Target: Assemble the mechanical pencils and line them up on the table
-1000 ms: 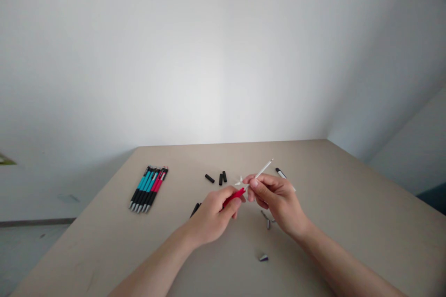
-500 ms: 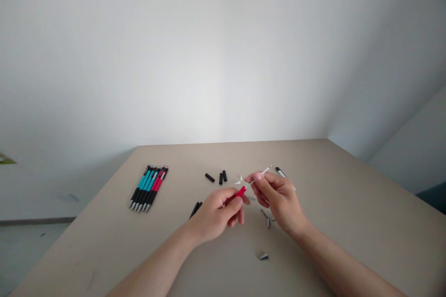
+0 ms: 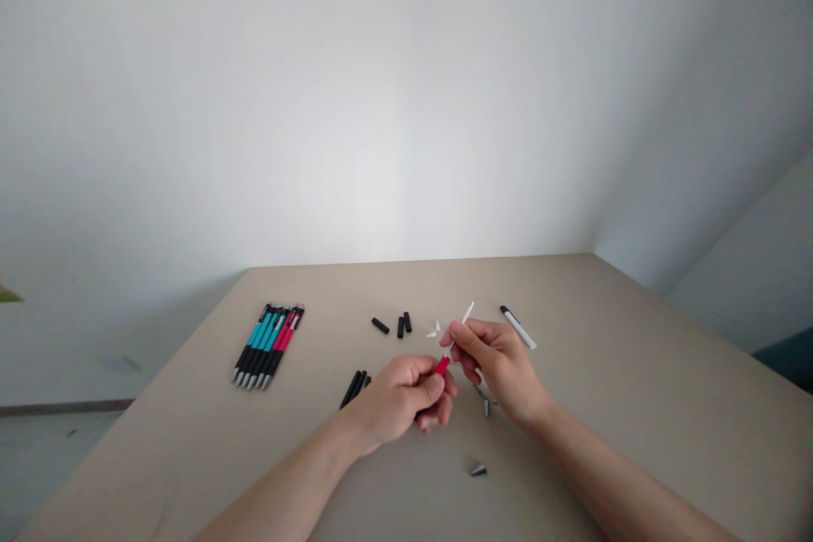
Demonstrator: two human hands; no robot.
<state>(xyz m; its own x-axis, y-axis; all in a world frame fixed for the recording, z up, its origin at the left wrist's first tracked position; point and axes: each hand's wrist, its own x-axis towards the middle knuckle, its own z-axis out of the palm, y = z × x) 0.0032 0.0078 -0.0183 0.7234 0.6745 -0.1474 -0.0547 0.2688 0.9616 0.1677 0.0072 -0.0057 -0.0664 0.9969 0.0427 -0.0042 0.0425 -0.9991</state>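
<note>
My left hand point(image 3: 406, 389) is closed around a red pen barrel point(image 3: 442, 366), whose upper end sticks out past thumb and fingers. My right hand point(image 3: 495, 360) pinches a thin white pen refill point(image 3: 467, 313) between thumb and fingertips. The refill slants down to the barrel's open end, and its lower tip meets or enters it; how deep I cannot tell. Behind the hands lie small white pieces point(image 3: 434, 330). Under the right hand are small metallic parts point(image 3: 486, 405), partly hidden. A silver cone tip point(image 3: 478, 469) lies nearer to me.
Several blue and red pens with black grips point(image 3: 268, 347) lie in a row at the left. Short black tubes point(image 3: 400, 326) rest mid-table, and longer black sticks point(image 3: 356, 388) lie beside my left wrist. A white and black pen part point(image 3: 518, 328) is at the right. A wall backs the table point(image 3: 572, 296).
The white refill has become steeper and come down to the red barrel's end. My right hand has shifted slightly left, and the left hand has turned the barrel more upright.
</note>
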